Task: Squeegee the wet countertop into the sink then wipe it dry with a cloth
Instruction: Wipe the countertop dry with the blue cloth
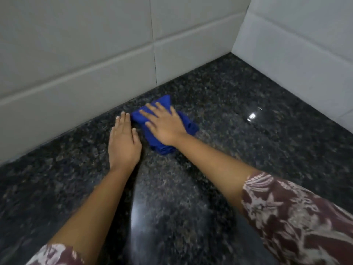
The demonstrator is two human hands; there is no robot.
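Observation:
A crumpled blue cloth [188, 125] lies on the dark speckled granite countertop [238, 150], close to the back wall. My right hand [164, 125] presses flat on top of the cloth with the fingers spread. My left hand [123, 144] rests palm down on the bare stone just left of the cloth, fingers together and holding nothing. Neither a squeegee nor a sink is in view.
White tiled walls [95, 54] meet in a corner at the back right and border the countertop on two sides. A glossy reflection [252, 116] shines on the stone near the right wall. Patterned maroon sleeves [286, 217] cover my upper arms.

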